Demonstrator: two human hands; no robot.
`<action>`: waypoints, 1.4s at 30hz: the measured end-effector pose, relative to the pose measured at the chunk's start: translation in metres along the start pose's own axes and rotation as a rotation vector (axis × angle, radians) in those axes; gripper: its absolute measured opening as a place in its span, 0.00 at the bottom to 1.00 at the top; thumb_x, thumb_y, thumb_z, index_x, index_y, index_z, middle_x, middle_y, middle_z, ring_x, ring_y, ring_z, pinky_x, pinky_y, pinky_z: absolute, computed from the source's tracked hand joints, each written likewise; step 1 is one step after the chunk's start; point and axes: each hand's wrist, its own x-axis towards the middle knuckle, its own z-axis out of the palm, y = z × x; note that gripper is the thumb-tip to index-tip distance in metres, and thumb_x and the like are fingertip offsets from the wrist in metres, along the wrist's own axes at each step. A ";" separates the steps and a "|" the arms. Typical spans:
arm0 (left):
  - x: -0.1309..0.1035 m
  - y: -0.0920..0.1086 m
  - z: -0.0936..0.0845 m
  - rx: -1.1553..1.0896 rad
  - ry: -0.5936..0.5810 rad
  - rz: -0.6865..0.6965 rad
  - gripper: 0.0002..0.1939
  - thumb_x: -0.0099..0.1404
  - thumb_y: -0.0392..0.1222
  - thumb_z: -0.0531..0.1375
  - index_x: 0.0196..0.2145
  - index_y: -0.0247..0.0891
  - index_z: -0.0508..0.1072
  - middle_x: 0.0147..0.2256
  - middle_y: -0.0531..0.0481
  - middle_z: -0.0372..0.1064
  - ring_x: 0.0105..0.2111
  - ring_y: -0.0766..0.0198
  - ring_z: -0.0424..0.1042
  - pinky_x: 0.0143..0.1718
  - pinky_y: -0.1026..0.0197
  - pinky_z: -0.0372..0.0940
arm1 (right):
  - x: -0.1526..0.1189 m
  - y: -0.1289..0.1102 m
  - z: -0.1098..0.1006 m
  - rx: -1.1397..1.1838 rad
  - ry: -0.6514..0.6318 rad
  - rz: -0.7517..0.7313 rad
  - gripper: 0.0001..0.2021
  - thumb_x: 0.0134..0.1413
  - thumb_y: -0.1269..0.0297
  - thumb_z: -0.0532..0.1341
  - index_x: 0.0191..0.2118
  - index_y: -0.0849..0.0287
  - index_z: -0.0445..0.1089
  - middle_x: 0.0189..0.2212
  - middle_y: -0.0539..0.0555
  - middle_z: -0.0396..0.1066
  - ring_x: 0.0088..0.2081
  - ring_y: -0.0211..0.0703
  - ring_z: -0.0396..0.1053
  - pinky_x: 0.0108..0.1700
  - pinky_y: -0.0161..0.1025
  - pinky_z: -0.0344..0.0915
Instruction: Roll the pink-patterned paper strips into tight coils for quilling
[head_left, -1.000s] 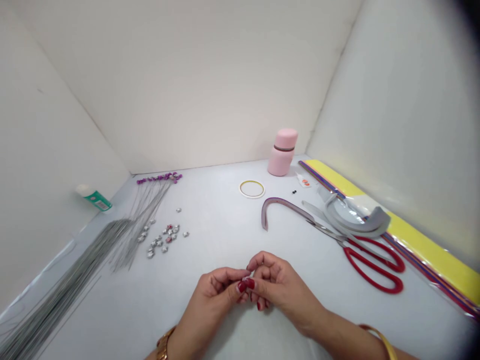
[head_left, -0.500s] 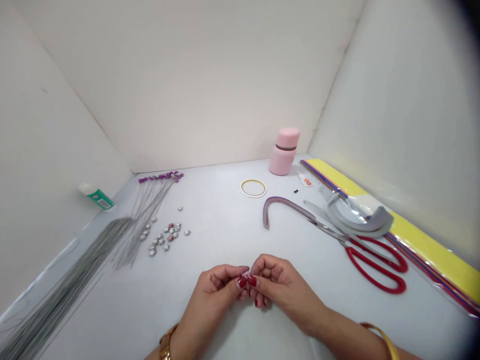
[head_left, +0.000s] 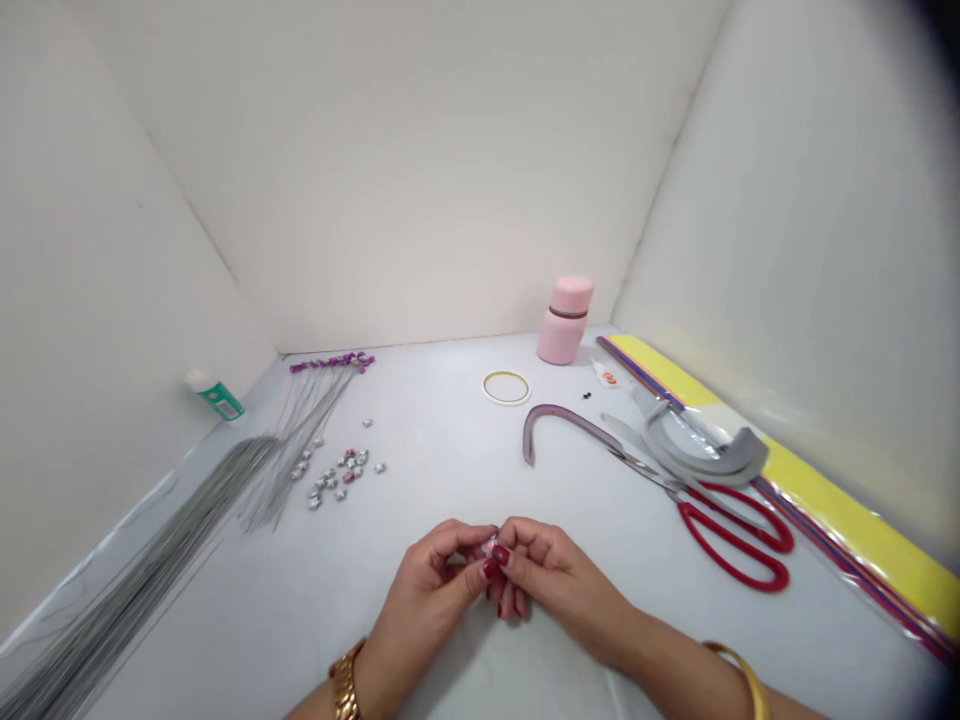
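Observation:
Between my fingertips, low in the middle of the view, sits a tiny pale silvery-pink paper star (head_left: pixel 490 546), mostly covered by the fingers. My left hand (head_left: pixel 442 580) pinches it from the left with thumb and forefinger. From the other side my right hand (head_left: pixel 544 575) closes on it too, its thumb overlapping the front. Both hands are held above the white table (head_left: pixel 435 450). Similar small folded stars (head_left: pixel 330 482), mostly silver with a few reddish ones, lie scattered to the left beyond my left hand.
Left: a bundle of grey wires (head_left: pixel 150 560), purple-tipped wires (head_left: pixel 330 362) and a green-white glue tube (head_left: pixel 217 398). Right: red-handled scissors (head_left: pixel 735 545), a curled purple strip (head_left: pixel 566 412), silver strips (head_left: pixel 697 455) and yellow sheets (head_left: pixel 825 500). Behind: a tape ring (head_left: pixel 506 400) and pink flask (head_left: pixel 564 335).
The view has shifted slightly. My thumbs have moved a little apart and up or down around the small star, showing a bit more of it. Both hands keep their pinch.

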 end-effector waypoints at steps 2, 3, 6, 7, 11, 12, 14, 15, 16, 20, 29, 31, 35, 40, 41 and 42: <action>-0.002 -0.002 0.000 0.092 0.033 0.042 0.09 0.59 0.41 0.57 0.34 0.34 0.74 0.27 0.49 0.66 0.26 0.65 0.67 0.31 0.61 0.62 | 0.000 0.001 0.000 0.002 -0.016 0.014 0.17 0.54 0.51 0.53 0.27 0.62 0.61 0.20 0.50 0.68 0.20 0.33 0.64 0.22 0.30 0.55; -0.003 -0.003 0.000 0.143 0.041 0.065 0.09 0.60 0.41 0.56 0.34 0.35 0.74 0.27 0.49 0.66 0.26 0.65 0.67 0.32 0.61 0.62 | -0.001 0.001 0.001 -0.006 -0.015 0.018 0.18 0.55 0.50 0.51 0.27 0.62 0.61 0.20 0.51 0.68 0.19 0.33 0.64 0.22 0.30 0.55; -0.007 -0.003 0.002 0.213 0.033 0.123 0.11 0.62 0.41 0.54 0.36 0.36 0.74 0.28 0.48 0.66 0.30 0.63 0.68 0.36 0.60 0.62 | -0.001 0.003 0.003 -0.031 0.015 0.000 0.18 0.55 0.50 0.50 0.27 0.62 0.61 0.18 0.49 0.65 0.18 0.32 0.62 0.21 0.30 0.54; -0.008 -0.004 0.003 0.188 0.034 0.125 0.11 0.62 0.41 0.54 0.38 0.37 0.73 0.29 0.48 0.66 0.30 0.63 0.68 0.36 0.59 0.63 | -0.001 0.003 0.005 -0.028 0.027 -0.010 0.18 0.55 0.51 0.51 0.26 0.62 0.61 0.17 0.48 0.64 0.17 0.31 0.61 0.21 0.29 0.53; -0.011 -0.006 0.007 0.024 0.061 0.072 0.11 0.60 0.42 0.56 0.39 0.36 0.69 0.27 0.50 0.67 0.23 0.65 0.69 0.29 0.61 0.65 | -0.003 0.003 0.013 0.029 0.075 -0.022 0.18 0.56 0.50 0.49 0.27 0.60 0.59 0.16 0.46 0.62 0.17 0.31 0.59 0.20 0.29 0.52; -0.011 -0.006 0.007 0.018 0.066 0.066 0.09 0.60 0.42 0.56 0.37 0.35 0.69 0.26 0.51 0.67 0.22 0.65 0.69 0.28 0.61 0.65 | -0.003 0.003 0.015 0.027 0.073 -0.022 0.18 0.56 0.50 0.49 0.27 0.60 0.58 0.16 0.46 0.62 0.17 0.31 0.59 0.20 0.29 0.52; -0.013 -0.005 0.008 0.030 0.066 0.071 0.08 0.61 0.42 0.55 0.32 0.35 0.70 0.24 0.51 0.67 0.21 0.65 0.69 0.28 0.61 0.65 | -0.003 0.004 0.016 -0.003 0.049 -0.027 0.18 0.56 0.49 0.48 0.26 0.60 0.58 0.16 0.46 0.63 0.16 0.31 0.59 0.20 0.29 0.52; -0.013 -0.004 0.008 0.027 0.063 0.073 0.08 0.61 0.42 0.55 0.32 0.35 0.70 0.23 0.50 0.68 0.21 0.65 0.69 0.28 0.61 0.65 | -0.003 0.005 0.016 -0.024 0.037 -0.033 0.18 0.56 0.49 0.48 0.27 0.60 0.57 0.16 0.46 0.63 0.16 0.31 0.59 0.20 0.29 0.52; -0.014 -0.003 0.008 0.014 0.059 0.074 0.08 0.61 0.42 0.55 0.32 0.35 0.69 0.23 0.50 0.68 0.21 0.65 0.69 0.28 0.61 0.64 | -0.003 0.006 0.016 -0.041 0.029 -0.039 0.18 0.56 0.49 0.47 0.27 0.60 0.57 0.16 0.46 0.62 0.16 0.31 0.59 0.20 0.29 0.52; -0.013 0.001 0.012 -0.102 0.015 0.046 0.08 0.61 0.42 0.55 0.30 0.34 0.68 0.20 0.50 0.68 0.22 0.62 0.70 0.28 0.59 0.64 | -0.005 0.008 0.014 -0.130 0.043 -0.057 0.18 0.57 0.49 0.47 0.26 0.59 0.57 0.14 0.45 0.60 0.15 0.31 0.56 0.19 0.29 0.52; -0.012 -0.004 0.012 -0.204 0.047 -0.057 0.07 0.59 0.42 0.57 0.29 0.35 0.67 0.17 0.51 0.70 0.20 0.62 0.70 0.27 0.59 0.63 | -0.005 0.013 0.014 0.025 -0.009 0.043 0.19 0.56 0.48 0.47 0.26 0.59 0.56 0.13 0.45 0.61 0.12 0.30 0.55 0.16 0.28 0.49; -0.011 -0.003 0.013 -0.249 0.005 -0.058 0.08 0.60 0.43 0.56 0.28 0.35 0.66 0.16 0.51 0.70 0.19 0.61 0.70 0.25 0.59 0.63 | -0.005 0.012 0.014 0.017 -0.020 0.039 0.19 0.56 0.48 0.48 0.25 0.59 0.56 0.13 0.45 0.62 0.13 0.30 0.56 0.16 0.28 0.50; -0.010 -0.001 0.013 -0.272 -0.039 -0.062 0.09 0.62 0.43 0.53 0.30 0.35 0.66 0.17 0.50 0.69 0.23 0.59 0.71 0.27 0.58 0.63 | -0.006 0.008 0.013 -0.053 0.010 -0.004 0.18 0.55 0.49 0.50 0.25 0.59 0.56 0.14 0.44 0.60 0.14 0.30 0.56 0.17 0.27 0.51; -0.014 0.000 0.004 0.122 0.062 0.029 0.10 0.64 0.42 0.51 0.41 0.36 0.66 0.27 0.47 0.72 0.32 0.60 0.71 0.35 0.60 0.62 | -0.006 0.003 0.013 0.096 -0.049 0.050 0.17 0.56 0.52 0.50 0.24 0.59 0.56 0.12 0.44 0.60 0.12 0.28 0.54 0.15 0.26 0.48; -0.014 0.001 0.003 0.242 0.054 0.073 0.10 0.64 0.41 0.51 0.40 0.37 0.66 0.30 0.47 0.71 0.34 0.60 0.70 0.36 0.60 0.62 | -0.005 0.003 0.012 0.105 -0.055 0.056 0.17 0.56 0.52 0.50 0.24 0.59 0.56 0.12 0.44 0.60 0.11 0.28 0.54 0.15 0.26 0.48; -0.015 0.002 0.001 0.368 0.034 0.120 0.09 0.64 0.41 0.50 0.39 0.37 0.67 0.32 0.46 0.71 0.34 0.60 0.69 0.37 0.61 0.61 | -0.005 0.003 0.012 0.109 -0.062 0.067 0.17 0.55 0.52 0.51 0.24 0.59 0.56 0.11 0.44 0.60 0.11 0.28 0.54 0.14 0.26 0.48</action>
